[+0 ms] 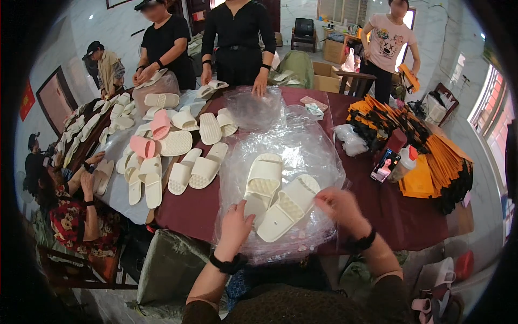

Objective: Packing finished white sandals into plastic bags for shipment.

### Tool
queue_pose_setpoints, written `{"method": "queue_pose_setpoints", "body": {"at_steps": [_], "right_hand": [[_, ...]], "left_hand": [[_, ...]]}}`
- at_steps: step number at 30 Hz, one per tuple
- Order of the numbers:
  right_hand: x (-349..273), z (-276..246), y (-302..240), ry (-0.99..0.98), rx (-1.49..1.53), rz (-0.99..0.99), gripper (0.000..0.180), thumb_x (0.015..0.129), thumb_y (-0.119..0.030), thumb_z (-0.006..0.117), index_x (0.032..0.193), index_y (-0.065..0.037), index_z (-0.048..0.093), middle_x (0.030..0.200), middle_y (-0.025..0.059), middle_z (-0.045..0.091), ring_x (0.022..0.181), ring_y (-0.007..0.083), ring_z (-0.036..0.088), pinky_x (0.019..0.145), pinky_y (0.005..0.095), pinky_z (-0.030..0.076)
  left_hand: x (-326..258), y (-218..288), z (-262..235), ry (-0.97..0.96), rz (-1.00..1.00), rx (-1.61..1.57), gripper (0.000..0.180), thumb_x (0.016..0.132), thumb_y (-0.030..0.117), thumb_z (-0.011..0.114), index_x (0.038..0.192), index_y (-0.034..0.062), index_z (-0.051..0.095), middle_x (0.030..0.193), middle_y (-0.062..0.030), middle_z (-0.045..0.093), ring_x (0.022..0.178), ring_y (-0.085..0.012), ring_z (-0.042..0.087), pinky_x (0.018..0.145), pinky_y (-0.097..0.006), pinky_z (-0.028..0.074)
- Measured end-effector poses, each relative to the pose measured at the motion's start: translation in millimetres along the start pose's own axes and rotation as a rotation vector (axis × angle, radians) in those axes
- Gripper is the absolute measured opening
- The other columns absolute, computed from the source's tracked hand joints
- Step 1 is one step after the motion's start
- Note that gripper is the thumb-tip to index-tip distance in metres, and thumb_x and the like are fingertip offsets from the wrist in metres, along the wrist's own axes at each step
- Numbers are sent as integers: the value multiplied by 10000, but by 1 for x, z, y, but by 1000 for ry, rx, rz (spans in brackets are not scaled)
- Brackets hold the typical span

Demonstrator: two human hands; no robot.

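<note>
A pair of cream slippers lies on a stack of clear plastic bags (307,143) right in front of me. The left slipper (264,175) points away from me; the right slipper (290,208) lies at a slant, its toe to the upper right. My left hand (236,225) is beside the heel of the left slipper, thumb and fingers apart, seemingly holding nothing. Close to the toe of the right slipper is my right hand (342,210), its fingers curled together and slightly blurred. What lies between those fingertips, if anything, is hidden.
More cream slippers (209,164) and pink slippers (143,146) lie at the left of the dark red table (186,213). Orange packaging bags (437,156), a phone (384,165) and a lidded jar (403,164) are at the right. Several people stand or sit around; one person's hand (260,83) touches the far plastic.
</note>
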State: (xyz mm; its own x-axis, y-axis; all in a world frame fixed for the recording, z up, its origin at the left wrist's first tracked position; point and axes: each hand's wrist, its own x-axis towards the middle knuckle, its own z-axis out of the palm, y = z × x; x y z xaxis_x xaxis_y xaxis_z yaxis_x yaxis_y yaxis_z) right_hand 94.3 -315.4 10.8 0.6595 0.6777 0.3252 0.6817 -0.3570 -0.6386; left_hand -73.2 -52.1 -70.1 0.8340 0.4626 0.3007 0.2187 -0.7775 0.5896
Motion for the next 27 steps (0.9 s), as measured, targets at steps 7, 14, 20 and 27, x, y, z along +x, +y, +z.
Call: {"method": "queue_pose_setpoints", "body": {"at_steps": [7, 14, 20, 27], "right_hand": [[-12, 114, -2, -280, 204, 80, 465, 895, -349, 613, 1113, 62, 596, 828, 186, 650, 756, 332, 647, 681, 383, 498], [-7, 145, -1, -28, -460, 57, 742, 808, -484, 651, 1315, 30, 478, 1307, 261, 448, 1220, 403, 400, 1007, 525, 316], [-5, 128, 20, -82, -442, -162, 753, 760, -482, 688, 1283, 30, 513, 1380, 273, 388, 1311, 435, 296, 1075, 546, 232], [5, 141, 24, 27, -319, 114, 693, 816, -475, 634, 1192, 98, 532, 1334, 253, 431, 1211, 396, 382, 1045, 527, 289]], "left_hand": [[20, -17, 20, -223, -263, 266, 560, 691, 400, 784, 1092, 47, 614, 1012, -195, 650, 946, -361, 643, 801, -445, 525], [16, -35, 28, -246, -380, 114, 580, 653, 435, 824, 1003, 14, 632, 1014, -186, 659, 975, -344, 645, 807, -432, 526], [13, -23, 18, -289, -384, -184, 603, 634, 481, 834, 947, 5, 635, 959, -174, 662, 896, -336, 643, 779, -429, 511], [-3, -11, 29, -271, -155, 142, 707, 676, 659, 716, 1054, 63, 675, 1032, -167, 636, 988, -365, 571, 848, -470, 454]]}}
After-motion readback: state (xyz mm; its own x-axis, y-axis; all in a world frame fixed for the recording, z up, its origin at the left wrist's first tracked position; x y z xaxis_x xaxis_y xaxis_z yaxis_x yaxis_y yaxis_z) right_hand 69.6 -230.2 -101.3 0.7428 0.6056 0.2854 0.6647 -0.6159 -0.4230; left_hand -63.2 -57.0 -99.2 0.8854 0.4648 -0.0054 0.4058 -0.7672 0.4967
